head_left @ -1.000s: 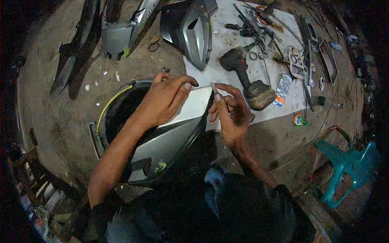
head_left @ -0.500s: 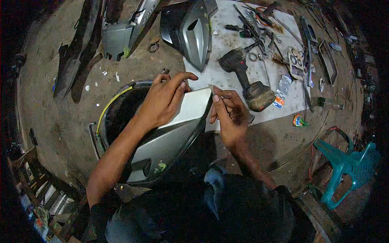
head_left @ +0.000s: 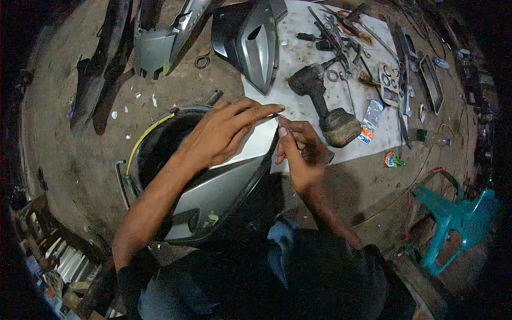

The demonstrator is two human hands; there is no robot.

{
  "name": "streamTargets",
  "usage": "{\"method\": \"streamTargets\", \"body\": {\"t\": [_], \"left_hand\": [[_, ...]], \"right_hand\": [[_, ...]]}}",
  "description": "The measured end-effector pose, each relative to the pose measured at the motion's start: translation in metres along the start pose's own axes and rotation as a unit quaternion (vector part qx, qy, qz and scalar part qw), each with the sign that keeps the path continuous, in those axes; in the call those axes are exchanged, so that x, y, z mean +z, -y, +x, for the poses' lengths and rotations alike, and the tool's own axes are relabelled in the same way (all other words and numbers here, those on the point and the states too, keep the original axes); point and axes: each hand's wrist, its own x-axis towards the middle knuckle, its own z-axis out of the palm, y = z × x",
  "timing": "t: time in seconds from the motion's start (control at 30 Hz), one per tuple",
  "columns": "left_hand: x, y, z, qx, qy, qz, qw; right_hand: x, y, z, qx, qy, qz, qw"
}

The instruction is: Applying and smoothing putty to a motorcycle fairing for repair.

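Note:
A grey plastic motorcycle body panel [head_left: 210,194] with a pale upper section [head_left: 255,140] lies tilted before me, against a dark curved part [head_left: 160,124]. My left hand [head_left: 226,130] rests across the pale section, fingers stretched out, the index fingertip reaching its far right corner. At that same corner my right hand [head_left: 305,149] is closed in a pinch, thumb against the bent fingers. Whether it grips the panel's edge or something small, I cannot make out. The left palm hides part of the pale section.
A cordless drill [head_left: 325,104] lies on a stained white sheet [head_left: 298,45], with several hand tools beyond. Another grey panel [head_left: 261,48] overlaps the sheet's left edge. A yellow cable [head_left: 140,144] borders the dark part. At the right stands a teal plastic chair [head_left: 453,218].
My left hand has shifted right and its index finger has straightened toward the panel's corner. The right hand stays pinched in nearly the same place.

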Motion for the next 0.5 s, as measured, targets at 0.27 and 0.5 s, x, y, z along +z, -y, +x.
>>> {"method": "streamTargets", "body": {"t": [0.27, 0.5], "left_hand": [[0.0017, 0.0012, 0.0011, 0.011, -0.003, 0.011, 1.0], [0.0048, 0.0044, -0.0007, 0.034, -0.042, -0.004, 0.999]], "right_hand": [[-0.0047, 0.0054, -0.0008, 0.021, 0.005, -0.041, 0.999], [-0.0037, 0.0082, -0.0003, 0.0, 0.027, -0.018, 0.999]]}}
